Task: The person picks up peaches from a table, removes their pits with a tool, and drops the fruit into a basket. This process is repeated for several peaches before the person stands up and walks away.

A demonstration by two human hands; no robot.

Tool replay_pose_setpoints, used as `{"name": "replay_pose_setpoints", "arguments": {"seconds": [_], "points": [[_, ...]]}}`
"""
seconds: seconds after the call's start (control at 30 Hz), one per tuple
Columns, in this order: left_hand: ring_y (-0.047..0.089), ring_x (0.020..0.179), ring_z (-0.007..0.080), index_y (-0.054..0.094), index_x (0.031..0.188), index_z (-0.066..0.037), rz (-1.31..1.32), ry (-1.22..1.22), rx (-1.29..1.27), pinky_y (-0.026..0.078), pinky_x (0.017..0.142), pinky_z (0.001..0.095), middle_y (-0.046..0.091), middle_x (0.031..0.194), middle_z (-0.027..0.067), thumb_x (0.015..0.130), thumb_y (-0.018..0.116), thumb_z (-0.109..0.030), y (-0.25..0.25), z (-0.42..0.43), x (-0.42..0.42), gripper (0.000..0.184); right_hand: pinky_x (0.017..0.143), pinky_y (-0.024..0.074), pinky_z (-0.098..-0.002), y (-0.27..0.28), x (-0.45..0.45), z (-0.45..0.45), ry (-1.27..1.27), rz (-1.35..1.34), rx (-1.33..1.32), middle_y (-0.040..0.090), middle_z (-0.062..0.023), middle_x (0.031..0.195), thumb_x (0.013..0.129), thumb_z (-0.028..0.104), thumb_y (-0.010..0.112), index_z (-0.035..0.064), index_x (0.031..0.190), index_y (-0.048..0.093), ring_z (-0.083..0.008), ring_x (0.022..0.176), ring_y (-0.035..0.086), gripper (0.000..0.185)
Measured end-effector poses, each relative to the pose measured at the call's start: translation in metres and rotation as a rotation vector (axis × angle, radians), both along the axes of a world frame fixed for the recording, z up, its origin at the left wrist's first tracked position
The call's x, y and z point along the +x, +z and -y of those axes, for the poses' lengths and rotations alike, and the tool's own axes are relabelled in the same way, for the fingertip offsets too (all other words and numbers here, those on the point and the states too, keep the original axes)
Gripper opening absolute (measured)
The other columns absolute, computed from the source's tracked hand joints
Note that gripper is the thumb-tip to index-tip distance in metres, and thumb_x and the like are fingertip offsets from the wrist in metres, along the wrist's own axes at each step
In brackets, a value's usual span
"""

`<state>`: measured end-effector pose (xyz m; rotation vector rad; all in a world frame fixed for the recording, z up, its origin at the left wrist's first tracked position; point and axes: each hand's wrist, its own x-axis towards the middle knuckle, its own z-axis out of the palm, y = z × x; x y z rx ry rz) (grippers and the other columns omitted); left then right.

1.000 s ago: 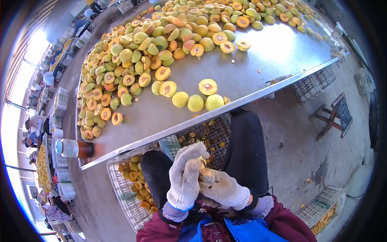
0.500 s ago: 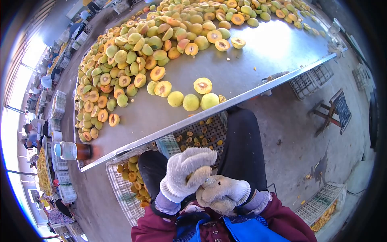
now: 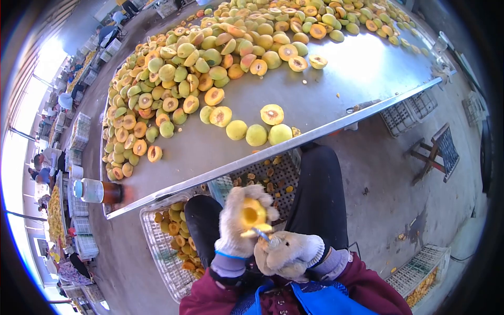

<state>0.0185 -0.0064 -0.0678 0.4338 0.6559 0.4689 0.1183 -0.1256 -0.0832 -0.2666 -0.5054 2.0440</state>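
Note:
My gloved left hand is closed around a yellow peach half, its cut face turned up and a round hollow in the middle. A strip of flesh hangs at its lower edge. My gloved right hand grips a small pitting tool; its metal end touches or nearly touches that strip, and the grip is mostly hidden by the fingers. Ahead, the metal table bears a large heap of peach halves. Several halves lie apart near its front edge, some cut side up with brown centres.
A white crate of hollowed halves stands left of my knees. Between my legs, under the table edge, a crate holds scraps. A jar of dark liquid is at the table's left corner. A stool stands right; people work far left.
My left hand has turned and opened out, so the hollowed peach half now shows. The tool's metal end has come into sight. The view has shifted slightly.

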Motion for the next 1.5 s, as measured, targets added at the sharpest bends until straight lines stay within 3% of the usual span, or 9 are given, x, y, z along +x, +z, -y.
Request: {"name": "replay_pose_setpoints", "arguments": {"seconds": [0.23, 0.3, 0.43, 0.6, 0.73, 0.8, 0.87, 0.97, 1.5], "points": [[0.065, 0.087, 0.0256, 0.063, 0.102, -0.003, -0.827, 0.356, 0.926, 0.054, 0.076, 0.0363, 0.066, 0.094, 0.0114, 0.092, 0.064, -0.025, -0.021, -0.099, -0.110, 0.025, 0.038, 0.0335, -0.0227, -0.002, 0.008, -0.010, -0.241, 0.236, -0.400, 0.053, -0.0002, 0.057, 0.088, 0.024, 0.065, 0.0060, 0.086, 0.060, -0.0077, 0.041, 0.046, 0.018], [0.062, 0.101, 0.0304, 0.064, 0.109, -0.004, -1.381, 0.065, 2.004, 0.050, 0.090, 0.0374, 0.066, 0.104, 0.0117, 0.083, 0.071, -0.015, -0.017, -0.111, -0.098, 0.029, 0.040, 0.0358, -0.0223, -0.012, 0.002, -0.013, -0.232, 0.334, -0.430, 0.055, -0.0002, 0.059, 0.087, 0.022, 0.066, 0.0063, 0.085, 0.061, -0.0079, 0.044, 0.049, 0.017], [0.054, 0.119, 0.0307, 0.061, 0.119, -0.010, -0.682, -0.094, 1.670, 0.045, 0.099, 0.0390, 0.057, 0.126, 0.0128, 0.083, 0.065, -0.015, -0.035, -0.128, 0.010, 0.037, 0.041, 0.0374, -0.0218, -0.001, 0.003, -0.017, -0.142, 0.479, -0.499, 0.055, 0.0009, 0.061, 0.089, 0.023, 0.065, 0.0105, 0.086, 0.058, -0.0073, 0.047, 0.050, 0.015], [0.052, 0.121, 0.0319, 0.057, 0.127, -0.019, -1.092, -0.701, 2.051, 0.045, 0.102, 0.0371, 0.050, 0.137, 0.0112, 0.081, 0.061, -0.019, -0.062, -0.167, 0.096, 0.046, 0.041, 0.0363, -0.0223, -0.009, 0.004, -0.015, -0.170, 0.513, -0.485, 0.052, 0.0020, 0.060, 0.090, 0.026, 0.062, 0.0128, 0.089, 0.054, -0.0070, 0.046, 0.047, 0.016], [0.057, 0.115, 0.0309, 0.054, 0.129, -0.013, -0.993, -0.562, 1.895, 0.049, 0.097, 0.0391, 0.055, 0.131, 0.0132, 0.084, 0.061, -0.018, -0.049, -0.166, 0.078, 0.046, 0.041, 0.0366, -0.0225, 0.002, 0.012, -0.015, -0.180, 0.505, -0.522, 0.051, 0.0021, 0.059, 0.089, 0.027, 0.063, 0.0136, 0.088, 0.054, -0.0072, 0.046, 0.046, 0.016], [0.059, 0.113, 0.0284, 0.050, 0.131, -0.006, -0.198, -0.242, 0.471, 0.051, 0.094, 0.0401, 0.057, 0.125, 0.0145, 0.088, 0.063, -0.023, -0.036, -0.152, 0.053, 0.048, 0.043, 0.0390, -0.0231, -0.012, 0.004, -0.016, -0.245, 0.625, -0.526, 0.051, 0.0021, 0.059, 0.088, 0.028, 0.062, 0.0126, 0.092, 0.055, -0.0074, 0.047, 0.048, 0.017], [0.059, 0.110, 0.0261, 0.049, 0.130, -0.001, 0.101, -0.209, 0.494, 0.052, 0.091, 0.0386, 0.059, 0.118, 0.0140, 0.091, 0.063, -0.030, -0.018, -0.109, 0.031, 0.051, 0.046, 0.0427, -0.0265, -0.003, 0.008, -0.023, -0.221, 0.777, -0.485, 0.055, -0.0002, 0.061, 0.088, 0.031, 0.062, 0.0121, 0.095, 0.056, -0.0111, 0.049, 0.053, 0.021], [0.061, 0.098, 0.0174, 0.053, 0.127, -0.002, -0.233, -0.432, 0.979, 0.049, 0.088, 0.0310, 0.063, 0.109, 0.0094, 0.092, 0.064, -0.031, 0.004, -0.054, 0.012, 0.047, 0.054, 0.0489, -0.0343, -0.002, 0.001, -0.026, -0.191, 1.157, -0.400, 0.062, -0.0056, 0.066, 0.087, 0.037, 0.062, 0.0117, 0.101, 0.058, -0.0207, 0.057, 0.062, 0.029], [0.064, 0.087, 0.0244, 0.054, 0.125, 0.002, -0.318, -0.095, 0.605, 0.053, 0.079, 0.0363, 0.064, 0.102, 0.0142, 0.089, 0.052, -0.063, -0.001, 0.002, -0.009, 0.074, 0.064, 0.0517, -0.0448, 0.007, -0.023, -0.009, -0.472, 1.551, -0.236, 0.067, -0.0121, 0.075, 0.084, 0.042, 0.063, 0.0136, 0.101, 0.059, -0.0347, 0.072, 0.066, 0.033]]}}
